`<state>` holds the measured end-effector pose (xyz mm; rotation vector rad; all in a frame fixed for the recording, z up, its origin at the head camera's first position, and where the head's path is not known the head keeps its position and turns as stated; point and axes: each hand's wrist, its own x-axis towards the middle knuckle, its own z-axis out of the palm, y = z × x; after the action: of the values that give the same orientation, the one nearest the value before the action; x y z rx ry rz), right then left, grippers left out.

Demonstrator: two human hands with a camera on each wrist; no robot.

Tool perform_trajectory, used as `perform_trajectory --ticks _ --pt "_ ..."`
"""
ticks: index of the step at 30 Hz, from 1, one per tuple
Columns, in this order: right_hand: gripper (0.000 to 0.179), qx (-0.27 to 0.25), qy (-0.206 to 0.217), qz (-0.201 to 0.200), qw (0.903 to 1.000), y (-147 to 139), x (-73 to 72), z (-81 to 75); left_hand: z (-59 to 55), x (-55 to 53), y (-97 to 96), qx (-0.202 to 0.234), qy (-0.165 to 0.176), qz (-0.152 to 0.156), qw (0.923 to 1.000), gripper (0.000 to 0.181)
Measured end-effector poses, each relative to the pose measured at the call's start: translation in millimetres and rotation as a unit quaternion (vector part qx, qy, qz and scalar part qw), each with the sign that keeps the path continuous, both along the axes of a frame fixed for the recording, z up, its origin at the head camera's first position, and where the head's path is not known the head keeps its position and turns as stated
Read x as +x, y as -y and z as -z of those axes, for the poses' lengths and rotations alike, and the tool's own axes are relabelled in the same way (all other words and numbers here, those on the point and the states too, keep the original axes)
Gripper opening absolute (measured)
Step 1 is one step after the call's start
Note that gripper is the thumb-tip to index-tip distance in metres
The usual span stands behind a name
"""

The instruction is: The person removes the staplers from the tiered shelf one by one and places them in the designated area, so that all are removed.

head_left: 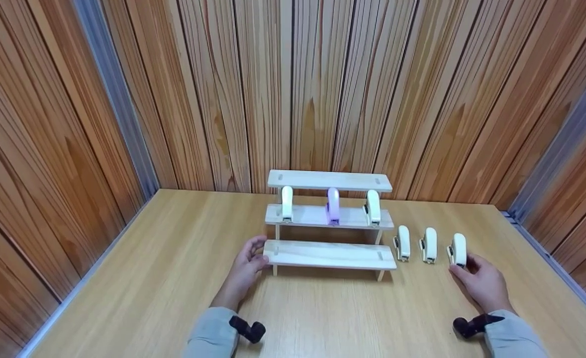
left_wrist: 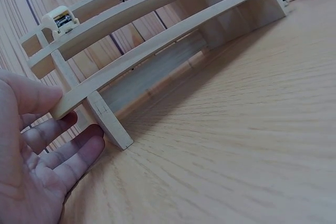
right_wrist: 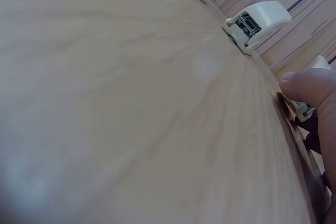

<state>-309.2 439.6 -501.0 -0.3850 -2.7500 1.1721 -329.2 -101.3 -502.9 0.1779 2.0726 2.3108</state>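
A three-tier wooden display stand (head_left: pixel 329 255) stands on the table. My left hand (head_left: pixel 246 271) grips the left end of its lowest board, thumb over the edge and fingers underneath, as the left wrist view shows. On the middle board stand a white stapler (head_left: pixel 287 203), a purple stapler (head_left: pixel 333 205) and another white stapler (head_left: pixel 372 206). Right of the stand, three white staplers are lined up on the table. My right hand (head_left: pixel 484 284) holds the rightmost stapler (head_left: pixel 457 248) by its near end. In the right wrist view, my fingers hide most of that stapler.
The other two table staplers are the near-stand one (head_left: pixel 402 243) and the middle one (head_left: pixel 429 244), both upright. The top board (head_left: pixel 330 180) bears nothing. Wood-panelled walls (head_left: pixel 313 89) close off the table (head_left: pixel 323 318) behind and at both sides.
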Motion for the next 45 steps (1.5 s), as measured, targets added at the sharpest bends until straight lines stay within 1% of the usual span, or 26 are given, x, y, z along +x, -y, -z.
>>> perform_trajectory --ticks 9,12,19,22,27,31,38,42,45 --pt "0.084 0.020 0.007 0.010 0.9997 0.9 -2.6 -0.6 0.8 -1.9 0.0 -0.001 0.018 -0.002 0.9998 0.053" --pt "0.082 0.023 0.006 0.017 0.9996 0.7 -2.4 -0.4 1.5 -2.0 -0.4 -0.002 0.015 -0.002 0.9999 0.053" --pt "0.071 0.066 -0.025 0.023 0.9973 0.5 -3.4 2.3 1.0 -1.7 -0.4 0.003 -0.006 0.014 0.9999 0.056" --pt "0.073 0.061 -0.023 0.021 0.9976 -0.3 -4.7 2.6 0.5 -1.5 -0.2 -0.001 -0.002 0.011 0.9999 0.055" --pt "0.072 0.065 -0.026 0.015 0.9975 -1.0 -5.2 2.2 1.2 -2.0 -0.5 -0.007 0.008 0.007 0.9999 0.055" --pt "0.070 0.068 -0.028 0.013 0.9972 -0.6 -4.9 2.7 2.1 -3.0 0.0 -0.004 0.006 0.007 1.0000 0.055" --pt "0.075 0.064 -0.015 0.017 0.9977 -0.5 -4.7 2.1 2.2 -4.0 -0.2 -0.008 0.009 0.003 0.9999 0.055" --pt "0.075 0.068 -0.019 0.017 0.9974 0.0 -5.1 2.5 1.5 -2.9 -0.2 -0.005 0.013 0.002 0.9999 0.055" --pt "0.072 0.085 -0.031 0.017 0.9958 0.6 -4.9 2.7 1.4 -1.8 -0.1 0.003 0.009 0.008 0.9999 0.055"
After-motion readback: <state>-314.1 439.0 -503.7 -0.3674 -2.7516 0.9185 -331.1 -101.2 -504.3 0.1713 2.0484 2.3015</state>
